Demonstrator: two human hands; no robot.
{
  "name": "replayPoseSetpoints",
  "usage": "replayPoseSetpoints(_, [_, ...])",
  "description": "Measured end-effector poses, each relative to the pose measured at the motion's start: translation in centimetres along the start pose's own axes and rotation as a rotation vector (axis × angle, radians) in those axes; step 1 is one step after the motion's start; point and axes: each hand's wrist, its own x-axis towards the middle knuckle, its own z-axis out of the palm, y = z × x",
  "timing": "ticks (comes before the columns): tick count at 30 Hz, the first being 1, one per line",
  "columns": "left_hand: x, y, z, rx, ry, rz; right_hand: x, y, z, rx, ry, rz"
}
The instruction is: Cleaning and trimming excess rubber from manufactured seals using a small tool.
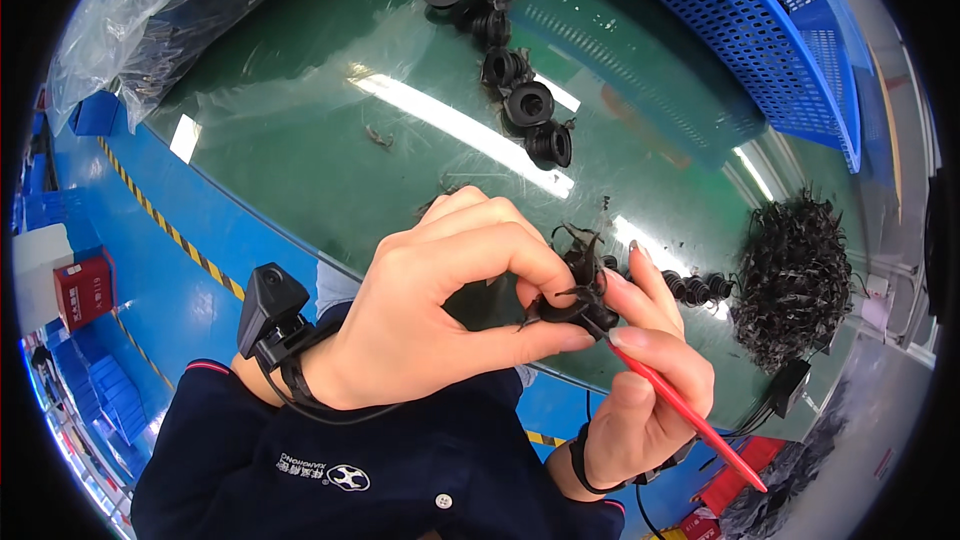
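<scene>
We see small black rubber ring with ragged flash (575, 302) at frame centre, pinched by left hand (440, 310); right hand (650, 380) grips thin red trimming tool (690, 415), tip at ring; we judge part light, soft, flexible, best held by rim; blue perforated plastic basket (740, 30) at 1 o'clock, contents hidden; clear plastic bag (150, 20) at 10 o'clock, dark contents unclear.

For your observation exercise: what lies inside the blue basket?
The blue basket shows mostly bare mesh wall; a few dark items sit at its top edge, too cut off to identify. Its floor is out of view.
</scene>
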Motion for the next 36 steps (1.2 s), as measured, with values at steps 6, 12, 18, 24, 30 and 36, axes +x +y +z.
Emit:
replayPoseSetpoints(6, [-0.1,0.0,0.2,-0.002,0.024,-0.016,0.0,-0.2,0.0,0.016,0.003,0.042])
replayPoseSetpoints(12, [-0.1,-0.1,0.4,0.119,0.058,0.079,0.1,-0.4,-0.3,-0.323,-0.068,-0.132])
replayPoseSetpoints(18, [-0.4,0.6,0.2,-0.321,-0.093,0.058,1.3,1.6,0.2,-0.925,0.28,-0.066])
replayPoseSetpoints(24, [-0.6,-0.2,0.4,-0.975,-0.023,-0.345,0.5,-0.2,-2.5,0.083,-0.033,0.362])
replayPoseSetpoints(30, [-0.6,0.9,1.1,-0.914,-0.024,-0.349,0.5,-0.4,0.0,-0.021,0.554,-0.061])
replayPoseSetpoints(36, [-1.0,1.3,1.1,-0.686,-0.107,-0.31,1.3,0.7,2.6,-0.052,0.357,-0.1])
